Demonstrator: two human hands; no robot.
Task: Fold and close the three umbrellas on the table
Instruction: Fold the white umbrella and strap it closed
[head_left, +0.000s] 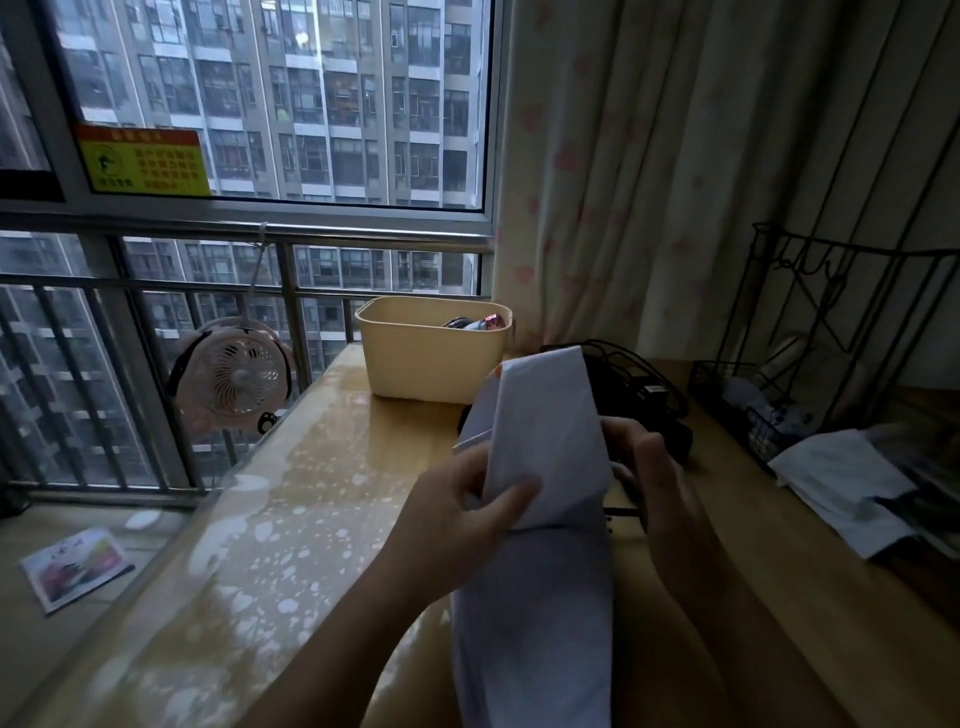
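A pale lavender-white umbrella (540, 447) stands nearly upright over the wooden table (311, 493), its canopy gathered into flat folds. My left hand (457, 514) grips the cloth from the left, thumb pressed over a fold. My right hand (649, 473) holds the umbrella's right side, fingers curled behind the fabric. A dark umbrella (654, 415) lies on the table behind it, mostly hidden. A third umbrella is not clearly seen.
A cream plastic bin (426, 364) with small items stands at the back of the table. A pink fan (234, 374) hangs on the window railing. A black wire rack (831, 343) and white cloth (852, 483) sit at the right. A booklet (78, 566) lies on the floor.
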